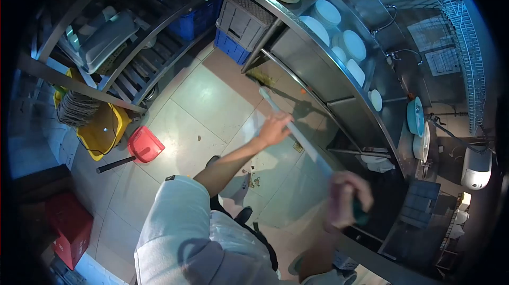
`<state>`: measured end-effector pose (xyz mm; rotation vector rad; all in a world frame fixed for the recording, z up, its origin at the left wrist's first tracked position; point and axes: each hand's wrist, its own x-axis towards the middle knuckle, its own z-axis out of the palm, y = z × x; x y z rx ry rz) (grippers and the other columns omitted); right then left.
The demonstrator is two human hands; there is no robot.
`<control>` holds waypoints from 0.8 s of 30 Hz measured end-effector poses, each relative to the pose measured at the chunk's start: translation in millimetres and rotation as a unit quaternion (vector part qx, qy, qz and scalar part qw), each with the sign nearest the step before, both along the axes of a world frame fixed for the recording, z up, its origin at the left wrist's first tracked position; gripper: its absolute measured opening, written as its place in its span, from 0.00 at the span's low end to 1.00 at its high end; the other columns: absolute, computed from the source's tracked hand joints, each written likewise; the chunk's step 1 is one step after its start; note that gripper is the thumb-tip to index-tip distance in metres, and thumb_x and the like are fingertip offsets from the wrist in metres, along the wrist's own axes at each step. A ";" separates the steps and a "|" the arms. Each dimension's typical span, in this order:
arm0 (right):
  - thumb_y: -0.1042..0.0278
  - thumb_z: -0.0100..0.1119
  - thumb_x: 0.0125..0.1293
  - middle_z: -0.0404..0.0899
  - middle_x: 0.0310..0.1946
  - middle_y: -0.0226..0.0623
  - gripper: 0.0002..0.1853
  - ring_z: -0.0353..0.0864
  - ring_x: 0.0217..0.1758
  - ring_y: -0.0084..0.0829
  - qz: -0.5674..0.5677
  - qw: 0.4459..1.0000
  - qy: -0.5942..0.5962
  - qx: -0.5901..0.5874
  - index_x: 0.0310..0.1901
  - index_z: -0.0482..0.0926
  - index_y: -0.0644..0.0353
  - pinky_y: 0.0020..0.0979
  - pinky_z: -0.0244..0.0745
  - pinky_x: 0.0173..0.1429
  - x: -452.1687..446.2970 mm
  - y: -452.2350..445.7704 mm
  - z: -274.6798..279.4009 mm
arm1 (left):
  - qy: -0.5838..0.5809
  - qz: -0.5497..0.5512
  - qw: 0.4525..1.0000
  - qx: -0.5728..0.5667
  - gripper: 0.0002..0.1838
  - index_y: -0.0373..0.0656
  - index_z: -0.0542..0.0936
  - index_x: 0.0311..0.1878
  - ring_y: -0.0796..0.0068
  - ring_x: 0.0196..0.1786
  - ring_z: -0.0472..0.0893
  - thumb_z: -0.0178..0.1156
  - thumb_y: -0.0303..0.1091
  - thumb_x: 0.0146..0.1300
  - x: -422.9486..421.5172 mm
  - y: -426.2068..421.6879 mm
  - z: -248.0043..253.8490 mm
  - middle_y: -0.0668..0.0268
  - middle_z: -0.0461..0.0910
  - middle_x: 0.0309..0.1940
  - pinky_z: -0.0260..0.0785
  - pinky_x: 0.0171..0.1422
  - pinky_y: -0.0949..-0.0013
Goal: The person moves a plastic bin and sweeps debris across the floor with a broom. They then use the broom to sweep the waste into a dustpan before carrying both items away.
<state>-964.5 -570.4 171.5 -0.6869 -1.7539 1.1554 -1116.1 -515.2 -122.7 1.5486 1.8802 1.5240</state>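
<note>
My left hand [275,128] is wrapped round the pale handle of a broom [305,144], partway along it. My right hand [347,197], smeared by motion, is closed round the handle's near end, where something dark green shows beside the fingers. The broom slants away from me, and its yellowish bristles [262,77] reach the floor under the steel sink counter. Brown crumbs and scraps [253,180] lie on the tiles near my feet. A red dustpan [146,144] with a black handle rests on the floor to my left.
The steel sink counter [297,17] runs along the right, holding stacked white dishes [350,45]. Grey and blue crates [244,20] stand at its far end. On the left are a yellow mop bucket [103,131], a grey mop [78,109], a metal rack [132,68] and a red box [69,226].
</note>
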 end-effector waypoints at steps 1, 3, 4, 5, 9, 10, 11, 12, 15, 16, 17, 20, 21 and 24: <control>0.66 0.59 0.64 0.79 0.32 0.42 0.11 0.76 0.30 0.24 0.018 0.999 0.024 0.014 0.42 0.77 0.67 0.25 0.71 0.31 5.6 1.4 19.9 | -0.044 -0.038 0.998 0.003 0.16 0.45 0.74 0.42 0.54 0.51 0.75 0.65 0.40 0.52 5.8 -11.1 23.0 0.60 0.78 0.43 0.63 0.57 0.49; 0.65 0.55 0.66 0.76 0.28 0.40 0.18 0.77 0.32 0.31 -0.019 0.998 0.059 0.007 0.53 0.70 0.65 0.30 0.73 0.34 23.1 -0.8 48.5 | -0.112 -0.097 0.989 0.016 0.16 0.44 0.75 0.41 0.53 0.45 0.77 0.65 0.41 0.52 24.8 -31.1 51.9 0.60 0.78 0.39 0.67 0.51 0.55; 0.62 0.53 0.67 0.75 0.30 0.37 0.19 0.76 0.31 0.30 0.024 0.999 0.044 0.002 0.54 0.69 0.65 0.31 0.71 0.32 39.1 4.9 63.5 | -0.134 -0.114 0.984 0.028 0.17 0.44 0.75 0.41 0.52 0.43 0.78 0.65 0.42 0.53 30.8 -35.9 58.1 0.60 0.78 0.38 0.67 0.49 0.56; 0.60 0.52 0.68 0.75 0.28 0.34 0.19 0.74 0.29 0.28 0.094 0.994 0.039 0.037 0.55 0.69 0.64 0.33 0.69 0.30 40.6 9.4 79.3 | -0.108 -0.118 0.987 0.010 0.18 0.44 0.76 0.40 0.53 0.43 0.78 0.66 0.44 0.52 35.7 -36.8 57.9 0.60 0.78 0.38 0.68 0.49 0.56; 0.61 0.47 0.71 0.69 0.15 0.31 0.15 0.68 0.17 0.20 0.099 0.975 0.185 0.073 0.54 0.70 0.58 0.30 0.69 0.26 53.2 4.8 121.9 | -0.093 -0.126 0.984 -0.088 0.20 0.44 0.78 0.38 0.54 0.43 0.78 0.67 0.49 0.50 26.3 -34.2 37.3 0.60 0.79 0.36 0.68 0.47 0.56; 0.61 0.47 0.71 0.69 0.15 0.31 0.15 0.68 0.17 0.20 0.110 0.974 0.186 0.066 0.54 0.70 0.58 0.30 0.69 0.26 47.3 -0.3 134.1 | -0.086 -0.104 0.989 -0.066 0.17 0.43 0.77 0.35 0.54 0.41 0.78 0.67 0.46 0.49 27.0 -38.6 47.5 0.59 0.78 0.32 0.68 0.45 0.56; 0.61 0.45 0.71 0.68 0.15 0.29 0.11 0.66 0.16 0.20 0.155 0.960 0.217 0.081 0.46 0.73 0.56 0.29 0.64 0.21 37.4 -9.8 146.3 | -0.077 -0.082 0.993 -0.043 0.15 0.43 0.77 0.31 0.54 0.39 0.78 0.68 0.43 0.48 23.0 -44.9 56.1 0.58 0.78 0.27 0.68 0.43 0.56; 0.61 0.44 0.71 0.67 0.16 0.27 0.11 0.63 0.15 0.19 0.199 0.943 0.250 0.094 0.38 0.76 0.54 0.28 0.59 0.17 31.9 -14.5 153.0 | -0.076 -0.071 0.994 -0.046 0.15 0.43 0.77 0.31 0.54 0.39 0.78 0.68 0.43 0.48 17.0 -52.6 57.6 0.58 0.78 0.27 0.68 0.43 0.56; 0.61 0.44 0.71 0.66 0.15 0.24 0.10 0.61 0.15 0.18 0.254 0.942 0.197 0.094 0.38 0.76 0.51 0.26 0.63 0.18 47.9 -1.1 161.2 | -0.096 0.037 0.994 0.039 0.18 0.40 0.72 0.23 0.52 0.31 0.76 0.69 0.43 0.47 -9.5 -90.4 66.0 0.56 0.73 0.21 0.65 0.38 0.57; 0.61 0.44 0.71 0.66 0.15 0.24 0.10 0.61 0.15 0.18 0.263 0.940 0.196 0.090 0.38 0.76 0.51 0.26 0.63 0.18 47.4 9.5 154.9 | -0.092 0.075 0.990 0.070 0.20 0.39 0.71 0.20 0.52 0.28 0.75 0.69 0.43 0.47 -24.4 -109.9 73.5 0.56 0.72 0.19 0.64 0.36 0.57; 0.60 0.40 0.73 0.64 0.14 0.24 0.12 0.61 0.14 0.18 0.323 0.922 0.193 0.095 0.37 0.73 0.54 0.24 0.61 0.22 44.2 21.9 141.0 | -0.073 0.117 0.988 0.064 0.20 0.39 0.69 0.19 0.53 0.27 0.74 0.70 0.42 0.47 -38.3 -129.0 75.6 0.57 0.71 0.18 0.63 0.35 0.58; 0.61 0.38 0.74 0.61 0.12 0.22 0.14 0.58 0.10 0.16 0.398 0.895 0.201 -0.005 0.40 0.74 0.58 0.18 0.60 0.23 -1.7 1.1 124.8 | -0.018 0.209 0.977 0.050 0.22 0.39 0.66 0.17 0.55 0.25 0.72 0.71 0.40 0.47 -72.9 -185.1 61.3 0.59 0.69 0.16 0.61 0.33 0.59; 0.62 0.39 0.74 0.61 0.12 0.22 0.13 0.58 0.10 0.16 0.404 0.887 0.224 -0.018 0.44 0.74 0.57 0.18 0.62 0.24 -28.5 -19.4 119.3 | -0.016 0.217 0.975 0.047 0.22 0.39 0.66 0.17 0.55 0.25 0.72 0.71 0.40 0.47 -79.8 -202.6 55.2 0.59 0.69 0.16 0.61 0.33 0.59; 0.64 0.43 0.72 0.62 0.11 0.23 0.13 0.59 0.10 0.15 0.431 0.877 0.213 -0.005 0.53 0.74 0.52 0.16 0.63 0.22 -61.1 -46.3 109.3 | -0.011 0.286 0.957 0.038 0.22 0.40 0.66 0.17 0.56 0.24 0.71 0.71 0.38 0.47 -100.7 -246.8 46.1 0.59 0.68 0.15 0.60 0.32 0.60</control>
